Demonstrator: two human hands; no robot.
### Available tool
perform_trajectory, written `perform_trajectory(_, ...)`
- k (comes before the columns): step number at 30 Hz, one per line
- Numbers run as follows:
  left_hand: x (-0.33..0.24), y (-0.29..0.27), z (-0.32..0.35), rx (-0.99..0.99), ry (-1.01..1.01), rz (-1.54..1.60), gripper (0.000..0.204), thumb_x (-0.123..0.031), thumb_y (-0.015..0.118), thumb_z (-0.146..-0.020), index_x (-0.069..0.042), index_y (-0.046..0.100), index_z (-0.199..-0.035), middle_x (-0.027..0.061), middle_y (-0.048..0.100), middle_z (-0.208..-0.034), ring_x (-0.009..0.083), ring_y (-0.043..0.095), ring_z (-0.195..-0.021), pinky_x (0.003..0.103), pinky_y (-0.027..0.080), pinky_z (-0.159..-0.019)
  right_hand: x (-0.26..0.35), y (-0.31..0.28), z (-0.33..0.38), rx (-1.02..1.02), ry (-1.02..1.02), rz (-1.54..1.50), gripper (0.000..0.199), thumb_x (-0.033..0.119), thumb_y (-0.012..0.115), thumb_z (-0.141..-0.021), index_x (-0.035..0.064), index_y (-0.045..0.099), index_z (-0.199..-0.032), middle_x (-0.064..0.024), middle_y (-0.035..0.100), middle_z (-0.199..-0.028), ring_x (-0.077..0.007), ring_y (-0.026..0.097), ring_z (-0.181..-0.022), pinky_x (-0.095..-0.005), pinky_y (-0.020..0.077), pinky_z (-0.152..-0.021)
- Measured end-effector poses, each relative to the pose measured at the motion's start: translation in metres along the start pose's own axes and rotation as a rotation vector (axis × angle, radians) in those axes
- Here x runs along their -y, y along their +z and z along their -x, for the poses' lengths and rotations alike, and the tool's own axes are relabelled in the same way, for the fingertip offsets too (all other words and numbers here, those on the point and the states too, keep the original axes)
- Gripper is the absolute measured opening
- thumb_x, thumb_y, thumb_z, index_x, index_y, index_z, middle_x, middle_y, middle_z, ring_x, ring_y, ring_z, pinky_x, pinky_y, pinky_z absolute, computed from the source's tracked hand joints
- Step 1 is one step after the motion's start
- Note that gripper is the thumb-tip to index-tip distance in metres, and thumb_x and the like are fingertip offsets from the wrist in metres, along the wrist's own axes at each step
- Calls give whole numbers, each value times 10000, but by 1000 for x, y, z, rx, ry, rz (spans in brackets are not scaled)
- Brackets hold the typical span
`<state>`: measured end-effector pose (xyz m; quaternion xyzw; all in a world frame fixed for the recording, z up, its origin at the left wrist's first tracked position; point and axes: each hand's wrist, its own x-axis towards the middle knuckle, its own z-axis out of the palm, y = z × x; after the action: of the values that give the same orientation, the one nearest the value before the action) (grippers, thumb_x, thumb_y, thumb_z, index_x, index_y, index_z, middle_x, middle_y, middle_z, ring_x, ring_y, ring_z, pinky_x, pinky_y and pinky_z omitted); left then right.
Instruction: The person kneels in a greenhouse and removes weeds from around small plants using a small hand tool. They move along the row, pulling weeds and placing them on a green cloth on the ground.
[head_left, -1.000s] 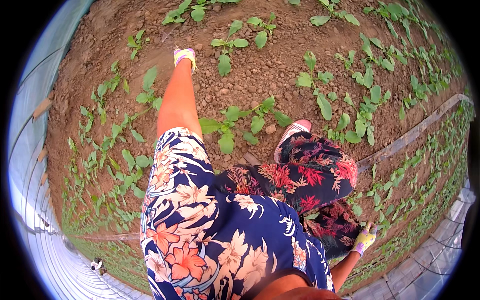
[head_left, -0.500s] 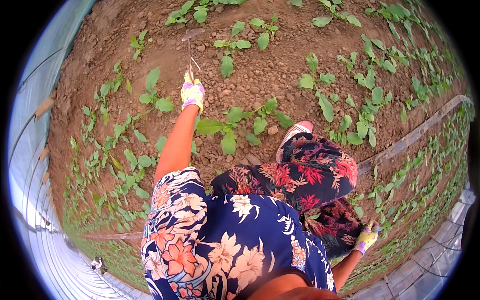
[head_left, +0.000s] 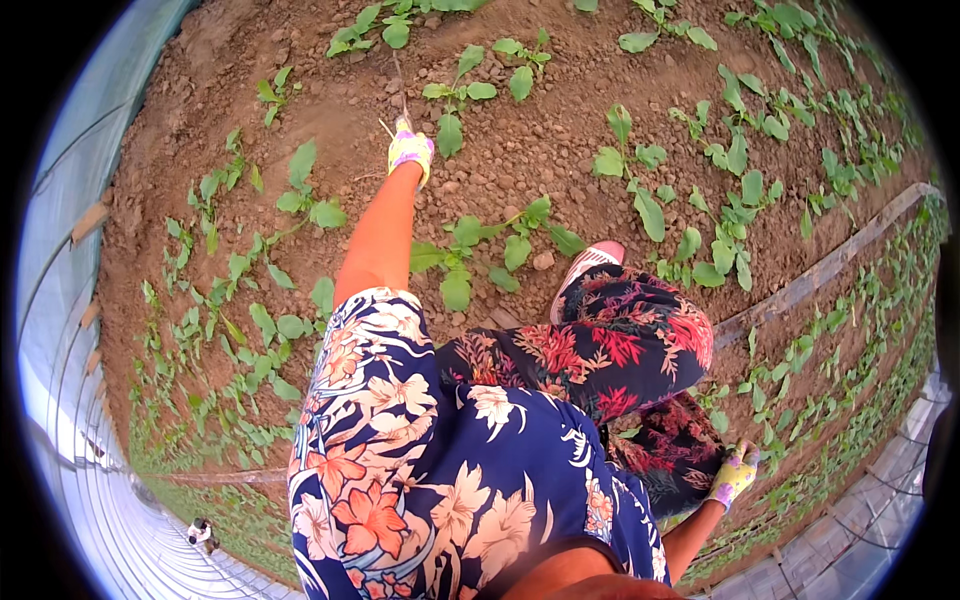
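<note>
So the left hand (head_left: 410,152), in a yellow and purple glove, is stretched way out front, and the tool (head_left: 398,85) looks gripped in it. The tool's thin shaft points pretty much straight away from that hand, tipped a hair left. Can't make out the far end, tbh, but it runs toward a leafy clump (head_left: 397,34) ahead of the hand. Another seedling (head_left: 451,125) sits just right of the glove, close beside the shaft.

The right hand (head_left: 734,474) is well apart, back and far to the right, by the pants (head_left: 672,458) and some low greens. Can't tell if it's holding anything. Left is easily the nearer one, with loose soil (head_left: 300,120) on both sides of it.
</note>
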<state>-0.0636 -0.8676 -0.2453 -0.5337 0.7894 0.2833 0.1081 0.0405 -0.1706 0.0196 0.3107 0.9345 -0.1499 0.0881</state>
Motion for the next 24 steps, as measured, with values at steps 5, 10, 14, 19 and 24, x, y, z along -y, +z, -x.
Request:
perform_trajectory(5,47,-32,82,36,-29,125,555,-200,477,-886,-171,310,-1414,216,601,-1097,367,592,-971,418,462,-815,-11,2,0,-44,-109,10,223,229,531,-911,15,594,-913,-20,541,-651,-107,477,-560,-271,398,-511)
perform_trajectory(10,107,-50,130,23,66,60,574,-168,504,-866,-116,319,-1406,211,577,-1167,349,575,-1044,391,447,-864,6,-5,20,-42,-114,-18,238,249,534,-909,20,598,-921,-22,547,-656,-108,484,-563,-267,400,-517)
perform_trajectory(14,114,-72,154,-34,102,41,556,-218,490,-875,-137,330,-1401,220,600,-1087,369,587,-971,414,453,-828,4,-14,34,-45,-126,-3,274,271,532,-903,8,603,-936,-45,570,-681,-133,502,-589,-300,424,-540)
perform_trajectory(19,104,-106,155,-170,161,94,524,-230,468,-886,-152,351,-1391,225,617,-1042,390,590,-943,437,458,-811,-1,-16,48,-97,-176,-4,271,255,531,-902,-6,604,-928,-50,557,-674,-135,487,-578,-303,414,-532)
perform_trajectory(24,112,-99,179,-249,87,202,496,-247,448,-914,-190,353,-1397,227,622,-1021,382,599,-876,450,442,-756,-18,-15,53,-119,-176,7,263,243,530,-900,-8,605,-928,-64,566,-692,-152,502,-596,-312,435,-569)
